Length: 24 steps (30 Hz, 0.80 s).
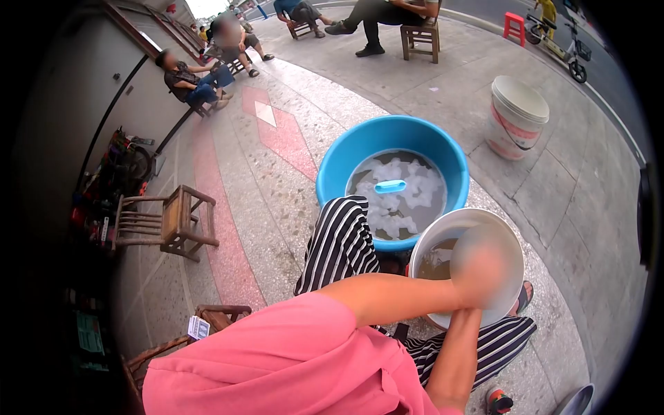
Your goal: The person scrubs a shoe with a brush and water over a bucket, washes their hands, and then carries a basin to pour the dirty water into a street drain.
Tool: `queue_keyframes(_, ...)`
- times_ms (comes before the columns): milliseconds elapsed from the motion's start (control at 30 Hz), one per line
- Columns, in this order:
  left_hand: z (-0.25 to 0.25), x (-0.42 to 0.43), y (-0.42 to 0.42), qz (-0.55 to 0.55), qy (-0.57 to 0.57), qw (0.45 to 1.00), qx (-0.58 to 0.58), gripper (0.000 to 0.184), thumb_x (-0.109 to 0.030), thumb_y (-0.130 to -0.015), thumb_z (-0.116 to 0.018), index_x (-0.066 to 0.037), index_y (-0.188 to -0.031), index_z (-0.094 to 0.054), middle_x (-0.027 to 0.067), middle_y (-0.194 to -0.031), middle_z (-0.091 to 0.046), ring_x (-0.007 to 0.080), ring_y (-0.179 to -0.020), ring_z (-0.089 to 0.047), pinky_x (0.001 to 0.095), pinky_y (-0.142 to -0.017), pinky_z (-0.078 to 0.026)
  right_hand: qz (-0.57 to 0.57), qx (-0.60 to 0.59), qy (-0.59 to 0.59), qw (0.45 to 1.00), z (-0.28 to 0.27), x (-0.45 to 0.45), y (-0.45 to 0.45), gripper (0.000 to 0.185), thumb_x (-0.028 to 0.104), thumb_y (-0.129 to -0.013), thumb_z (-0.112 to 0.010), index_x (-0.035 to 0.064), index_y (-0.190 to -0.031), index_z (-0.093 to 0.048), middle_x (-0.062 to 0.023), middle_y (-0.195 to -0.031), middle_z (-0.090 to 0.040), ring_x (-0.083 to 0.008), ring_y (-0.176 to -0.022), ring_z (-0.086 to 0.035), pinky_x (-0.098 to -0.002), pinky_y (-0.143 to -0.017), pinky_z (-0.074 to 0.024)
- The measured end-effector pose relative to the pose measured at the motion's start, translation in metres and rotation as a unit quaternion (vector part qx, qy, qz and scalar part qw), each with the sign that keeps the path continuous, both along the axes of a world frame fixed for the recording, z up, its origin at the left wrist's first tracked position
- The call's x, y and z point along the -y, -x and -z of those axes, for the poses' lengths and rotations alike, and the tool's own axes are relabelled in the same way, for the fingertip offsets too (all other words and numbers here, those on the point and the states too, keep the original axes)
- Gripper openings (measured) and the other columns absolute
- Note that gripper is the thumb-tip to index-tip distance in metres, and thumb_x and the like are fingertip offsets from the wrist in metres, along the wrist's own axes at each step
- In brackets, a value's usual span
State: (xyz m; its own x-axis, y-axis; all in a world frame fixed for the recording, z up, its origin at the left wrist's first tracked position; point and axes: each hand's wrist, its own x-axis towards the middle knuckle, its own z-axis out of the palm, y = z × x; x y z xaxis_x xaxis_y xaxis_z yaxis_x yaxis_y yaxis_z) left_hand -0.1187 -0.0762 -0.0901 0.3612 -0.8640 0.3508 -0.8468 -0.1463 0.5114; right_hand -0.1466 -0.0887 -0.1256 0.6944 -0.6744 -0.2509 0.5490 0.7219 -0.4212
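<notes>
Both hands meet over the mouth of a white bucket [515, 290] that stands between my knees. My left hand [474, 268] and my right hand [490, 285] run together in one blurred patch, so their fingers and anything in them cannot be made out. Murky brownish water [436, 268] with some foam shows inside the bucket. Just beyond stands a large blue tub [453, 169] of grey water with white suds. A light-blue oval object [390, 186], perhaps a brush, lies among the suds.
Another white bucket [520, 104] stands at the upper right. A wooden chair [181, 220] is at the left, and a second chair [225, 311] beside me holds a small printed packet [198, 327]. A metal basin [575, 401] shows lower right. Several people sit farther off.
</notes>
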Motion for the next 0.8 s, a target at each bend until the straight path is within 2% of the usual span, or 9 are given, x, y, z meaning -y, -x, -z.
queue_keyframes(133,0.019,0.003,0.003,-0.009,0.033,0.999,0.001,0.02,-0.014,-0.066,-0.054,-0.002,-0.08,-0.062,0.0157,-0.106,-0.055,0.039,-0.11,-0.046,0.045,-0.092,-0.036,0.001,-0.009,0.005,1.0,0.0,0.0,0.0,0.039,0.035,-0.09,-0.048,0.0043,-0.113,-0.051,-0.009,-0.106,-0.057,-0.0186,-0.097,-0.056,-0.0304,-0.083,-0.046)
queue_keyframes(233,0.004,-0.004,-0.002,0.022,0.061,0.995,0.076,0.019,-0.015,-0.065,-0.055,-0.002,-0.078,-0.062,0.0143,-0.1,-0.056,0.0377,-0.109,-0.046,0.0442,-0.091,-0.036,-0.001,-0.016,0.012,1.0,0.0,-0.001,-0.004,0.038,0.034,-0.09,-0.048,0.0044,-0.113,-0.051,-0.0088,-0.105,-0.057,-0.0184,-0.096,-0.056,-0.03,-0.082,-0.0461)
queue_keyframes(433,-0.003,-0.005,-0.008,0.056,0.031,0.996,0.057,0.015,-0.017,-0.063,-0.058,-0.003,-0.07,-0.06,0.0121,-0.09,-0.055,0.0326,-0.096,-0.048,0.0407,-0.082,-0.038,0.003,-0.03,0.025,0.999,0.003,-0.002,-0.007,0.037,0.033,-0.09,-0.049,0.0044,-0.113,-0.052,-0.0083,-0.104,-0.057,-0.0178,-0.094,-0.057,-0.0293,-0.081,-0.0463)
queue_keyframes(533,-0.007,-0.005,-0.01,0.05,0.066,0.992,0.09,0.013,-0.017,-0.062,-0.058,-0.004,-0.066,-0.058,0.0109,-0.082,-0.056,0.03,-0.086,-0.05,0.0401,-0.074,-0.041,0.004,-0.036,0.033,0.999,0.003,0.0,-0.005,0.036,0.032,-0.089,-0.049,0.0044,-0.112,-0.052,-0.0081,-0.103,-0.058,-0.0176,-0.094,-0.057,-0.029,-0.08,-0.0464)
queue_keyframes(633,0.004,0.002,-0.014,0.06,-0.049,0.993,0.091,0.012,-0.017,-0.06,-0.058,-0.006,-0.063,-0.058,0.0094,-0.074,-0.055,0.0282,-0.079,-0.053,0.04,-0.066,-0.043,0.011,-0.054,0.053,0.997,0.005,0.002,-0.001,0.035,0.032,-0.089,-0.049,0.0044,-0.112,-0.052,-0.0079,-0.102,-0.058,-0.0173,-0.093,-0.057,-0.0286,-0.08,-0.0465)
queue_keyframes(700,0.011,0.0,-0.014,0.003,-0.028,0.994,0.102,0.014,-0.016,-0.061,-0.058,-0.009,-0.073,-0.06,0.0113,-0.076,-0.057,0.026,-0.08,-0.055,0.0391,-0.072,-0.042,0.024,-0.076,0.078,0.994,0.008,0.003,0.0,0.035,0.031,-0.089,-0.049,0.0045,-0.112,-0.052,-0.0078,-0.102,-0.058,-0.0171,-0.092,-0.057,-0.0284,-0.079,-0.0466)
queue_keyframes(733,0.002,-0.009,-0.022,0.051,0.092,0.991,0.086,0.013,-0.018,-0.062,-0.056,-0.011,-0.072,-0.06,0.0099,-0.078,-0.056,0.0249,-0.085,-0.054,0.0382,-0.075,-0.04,0.033,-0.088,0.093,0.991,0.009,0.005,0.002,0.035,0.031,-0.089,-0.049,0.0045,-0.112,-0.052,-0.0077,-0.102,-0.058,-0.017,-0.092,-0.057,-0.0283,-0.079,-0.0466)
queue_keyframes(800,0.001,-0.025,-0.032,0.062,0.172,0.983,-0.01,0.015,-0.015,-0.066,-0.054,-0.013,-0.078,-0.062,0.009,-0.094,-0.058,0.0288,-0.096,-0.052,0.0392,-0.078,-0.04,0.046,-0.119,0.117,0.985,0.012,0.009,-0.002,0.034,0.03,-0.089,-0.05,0.0045,-0.112,-0.053,-0.0075,-0.101,-0.058,-0.0168,-0.092,-0.057,-0.0281,-0.079,-0.0467)
